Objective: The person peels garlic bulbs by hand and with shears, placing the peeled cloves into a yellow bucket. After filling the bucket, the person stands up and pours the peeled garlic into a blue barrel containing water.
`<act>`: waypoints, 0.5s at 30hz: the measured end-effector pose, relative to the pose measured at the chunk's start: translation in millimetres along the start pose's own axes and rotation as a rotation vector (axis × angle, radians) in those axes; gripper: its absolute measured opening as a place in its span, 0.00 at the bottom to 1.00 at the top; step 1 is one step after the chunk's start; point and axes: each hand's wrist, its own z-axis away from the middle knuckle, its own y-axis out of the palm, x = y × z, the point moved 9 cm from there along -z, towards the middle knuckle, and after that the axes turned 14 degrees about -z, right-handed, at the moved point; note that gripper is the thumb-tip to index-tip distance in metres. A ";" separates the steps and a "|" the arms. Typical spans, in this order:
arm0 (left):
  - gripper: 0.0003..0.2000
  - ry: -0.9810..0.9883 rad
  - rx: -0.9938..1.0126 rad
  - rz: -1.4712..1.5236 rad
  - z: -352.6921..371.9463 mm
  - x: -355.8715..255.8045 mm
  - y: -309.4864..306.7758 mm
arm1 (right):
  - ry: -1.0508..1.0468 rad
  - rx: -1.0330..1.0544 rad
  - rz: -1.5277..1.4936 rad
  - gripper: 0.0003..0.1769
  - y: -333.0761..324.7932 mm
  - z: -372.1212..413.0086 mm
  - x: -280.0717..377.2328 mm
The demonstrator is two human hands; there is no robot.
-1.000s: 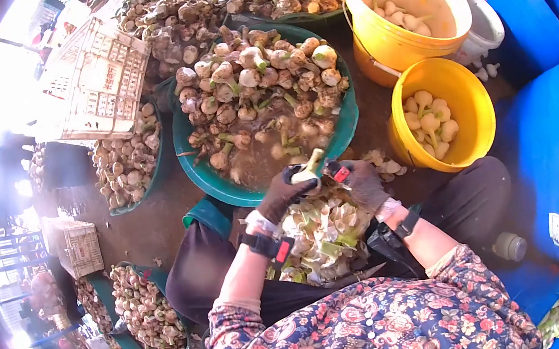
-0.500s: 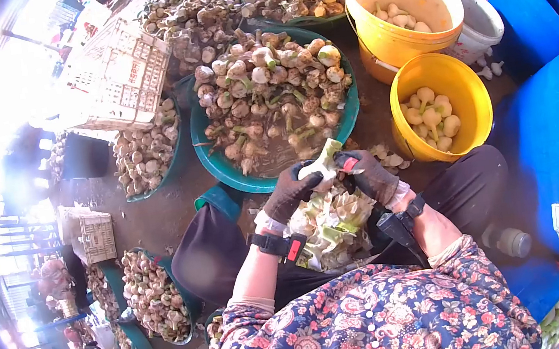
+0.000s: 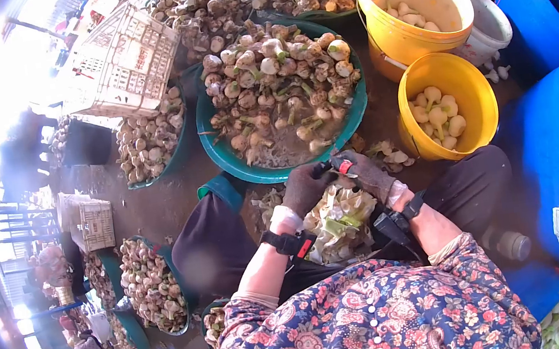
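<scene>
Both hands, in dark gloves, meet above a heap of pale green and white peelings (image 3: pixel 343 219) between the legs. My left hand (image 3: pixel 306 186) has its fingers closed; what they hold, if anything, is too small to tell. My right hand (image 3: pixel 368 176) is closed on a small red-handled tool (image 3: pixel 345 166), its tip near the left fingers. Just beyond the hands stands a green tub (image 3: pixel 210 141) of unpeeled garlic bulbs (image 3: pixel 274 82) in murky water.
A yellow bucket (image 3: pixel 484 103) with peeled bulbs stands front right, another yellow bucket (image 3: pixel 371 11) behind it. Blue containers (image 3: pixel 535 160) line the right side. Crates (image 3: pixel 135 59) and more garlic tubs (image 3: pixel 186 295) stand on the left. A bottle (image 3: pixel 513 245) lies by the right leg.
The large white bulb with its thick green stem is no longer visible in the hands. Both hands have come closer together, and the whole view has shifted slightly.
</scene>
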 end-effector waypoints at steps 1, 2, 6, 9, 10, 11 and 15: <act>0.14 -0.073 0.010 0.153 -3.3 15.6 7.2 | 0.045 0.064 -0.009 0.15 1.0 -0.7 -2.4; 0.13 -0.144 0.020 0.307 -5.7 30.5 14.9 | 0.029 0.089 -0.049 0.16 1.2 -1.1 -1.4; 0.13 -0.296 0.093 1.476 -2.5 51.9 28.6 | -0.179 0.225 -0.026 0.24 31.8 14.6 50.8; 0.12 -0.119 0.007 1.287 5.5 39.8 7.5 | -0.712 0.140 0.936 0.29 59.8 32.7 75.2; 0.12 0.025 0.016 0.857 6.8 29.4 -2.5 | -0.727 0.140 1.043 0.28 68.0 34.7 73.5; 0.13 0.153 -0.045 0.285 9.6 18.9 -12.7 | -0.742 0.137 1.149 0.28 74.6 36.0 71.0; 0.15 0.088 -0.182 0.373 6.7 32.2 -25.4 | -0.497 -0.118 0.609 0.18 31.5 22.5 59.3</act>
